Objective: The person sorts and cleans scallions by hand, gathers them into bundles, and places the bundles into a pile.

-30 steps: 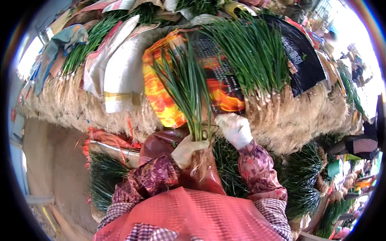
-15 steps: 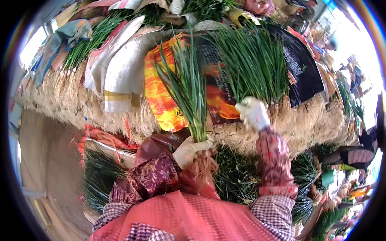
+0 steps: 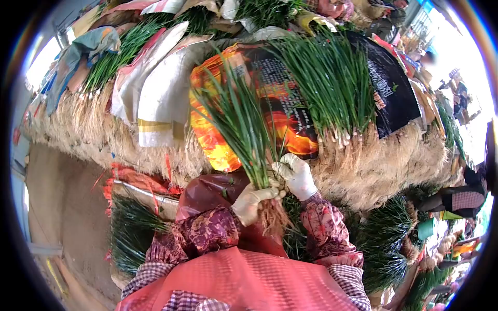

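My left hand (image 3: pixel 254 201), in a pale glove, is closed round the lower stems of a bunch of green onions (image 3: pixel 244 124). The bunch leans up and to the left, with its brown stringy roots (image 3: pixel 275 217) hanging below my fist. Against the right side of the stems is my gloved right hand (image 3: pixel 298 176), its fingers pinched at a few thin outer stalks. What exactly lies between those fingertips is partly hidden. Behind the bunch lies a black and orange printed sack (image 3: pixel 301 142). To its right rests a pile of green onions (image 3: pixel 332 83), roots facing me.
A long heap of roots (image 3: pixel 368 166) runs across in front of me. A white sack (image 3: pixel 161 98) and a black sack (image 3: pixel 389 88) cover parts of it. More green bunches lie at lower left (image 3: pixel 127 233) and lower right (image 3: pixel 386 243). Another person (image 3: pixel 461 199) is at the right edge.
My right hand has moved down and left from beside the pile to the stems of the held bunch. My left hand has shifted slightly right and down, and the bunch tilts more to the left.
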A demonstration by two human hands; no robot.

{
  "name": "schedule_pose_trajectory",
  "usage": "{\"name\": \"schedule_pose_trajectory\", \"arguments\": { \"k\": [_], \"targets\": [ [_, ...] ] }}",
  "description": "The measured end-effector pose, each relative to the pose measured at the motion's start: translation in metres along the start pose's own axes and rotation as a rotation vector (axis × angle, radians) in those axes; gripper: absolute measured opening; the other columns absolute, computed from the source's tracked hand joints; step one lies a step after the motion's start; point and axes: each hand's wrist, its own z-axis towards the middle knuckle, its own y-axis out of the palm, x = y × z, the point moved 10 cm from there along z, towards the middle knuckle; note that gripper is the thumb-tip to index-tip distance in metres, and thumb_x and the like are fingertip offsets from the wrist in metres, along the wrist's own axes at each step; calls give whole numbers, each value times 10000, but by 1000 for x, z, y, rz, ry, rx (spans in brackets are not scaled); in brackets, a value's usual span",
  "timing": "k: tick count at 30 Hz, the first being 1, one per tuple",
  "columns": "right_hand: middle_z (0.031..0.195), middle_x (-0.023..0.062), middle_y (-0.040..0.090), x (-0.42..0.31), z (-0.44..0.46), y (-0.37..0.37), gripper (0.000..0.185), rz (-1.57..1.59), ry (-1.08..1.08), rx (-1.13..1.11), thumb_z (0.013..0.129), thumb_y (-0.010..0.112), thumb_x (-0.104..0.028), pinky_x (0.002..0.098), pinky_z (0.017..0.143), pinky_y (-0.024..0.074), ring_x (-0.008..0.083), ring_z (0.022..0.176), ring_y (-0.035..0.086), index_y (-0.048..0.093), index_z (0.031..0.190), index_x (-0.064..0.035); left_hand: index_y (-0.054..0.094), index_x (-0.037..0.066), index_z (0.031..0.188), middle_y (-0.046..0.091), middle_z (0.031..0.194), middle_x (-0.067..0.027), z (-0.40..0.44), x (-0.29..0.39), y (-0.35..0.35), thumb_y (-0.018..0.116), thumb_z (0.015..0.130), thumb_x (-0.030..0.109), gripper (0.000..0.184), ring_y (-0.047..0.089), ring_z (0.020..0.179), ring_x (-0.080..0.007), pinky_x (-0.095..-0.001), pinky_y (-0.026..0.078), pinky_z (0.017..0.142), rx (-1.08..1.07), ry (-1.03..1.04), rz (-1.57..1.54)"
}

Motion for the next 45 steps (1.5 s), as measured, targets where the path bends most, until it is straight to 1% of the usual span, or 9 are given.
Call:
{"name": "schedule_pose_trajectory", "arguments": {
  "k": [5, 9, 12, 14, 26, 30, 33, 40, 45],
  "targets": [
    [815, 49, 663, 4, -14, -72, 162, 311, 288, 130, 923, 583, -165, 219, 528, 493, 109, 698, 609, 583, 1040, -52, 565, 64, 856, 548, 894, -63, -11, 13, 0, 547, 763, -84, 176, 553, 811, -185, -266, 436, 678, -189, -26, -67],
    [1042, -13, 660, 64, -61, -53, 263, -1195, 267, -683, 955, 504, -276, 230, 602, 506, 105, 756, 631, 602, 1182, -185, 560, 75, 973, 555, 943, -72, -15, 19, -16, 574, 791, -47, 219, 566, 801, -180, -307, 483, 712, -198, 96, -104],
    [962, -3, 663, 7, -11, -111, 187, -373, 418, 32, 934, 554, -244, 290, 578, 554, 113, 780, 631, 651, 1074, -163, 541, 74, 1063, 557, 954, -53, -11, 23, -8, 576, 829, -37, 262, 571, 814, -170, -287, 488, 709, -183, 61, -203],
    [739, 80, 646, -38, 50, -123, 260, -1199, 7, 70, 923, 564, -291, 365, 600, 522, 196, 666, 635, 595, 790, -69, 532, 74, 1098, 557, 952, -40, -7, 24, -4, 575, 844, -32, 278, 574, 822, -163, -278, 491, 702, -172, 29, -195],
    [692, -7, 618, 12, -1, 5, 118, 208, 323, -16, 889, 672, -143, 201, 414, 403, 71, 529, 551, 646, 907, -29, 609, 42, 1071, 630, 800, -15, -5, 18, -13, 656, 845, 71, 232, 611, 683, -126, -247, 487, 554, 115, -59, 54],
    [651, -18, 600, -42, -4, 5, 120, -404, -446, 135, 879, 678, -143, 199, 408, 388, 54, 475, 509, 632, 806, -61, 584, 30, 1042, 647, 883, -66, -2, 25, -12, 647, 846, 51, 207, 605, 732, -142, -243, 503, 678, -16, 30, 70],
    [662, 0, 604, -9, -10, 11, 156, 368, 279, 72, 894, 673, -212, 191, 409, 376, 26, 502, 505, 638, 873, -62, 567, 39, 1024, 649, 896, -75, -8, 32, 5, 637, 851, 48, 187, 604, 739, -138, -234, 499, 688, -93, 40, -149],
    [690, -6, 630, 10, -40, -50, 152, 399, 319, 192, 921, 627, -196, 171, 345, 341, 27, 437, 472, 629, 957, -49, 570, 90, 1090, 642, 924, -26, -24, 31, -18, 662, 865, 98, 243, 647, 728, -115, -193, 496, 600, 50, -104, -21],
    [832, 136, 695, 44, -77, -67, 426, -1017, 417, -514, 857, 695, -321, 267, 535, 511, 113, 549, 612, 644, 1128, 4, 555, 103, 1065, 625, 988, -129, -24, 28, -27, 620, 878, 100, 198, 640, 871, -211, -501, 546, 832, -211, -129, -197]
  ]
}}
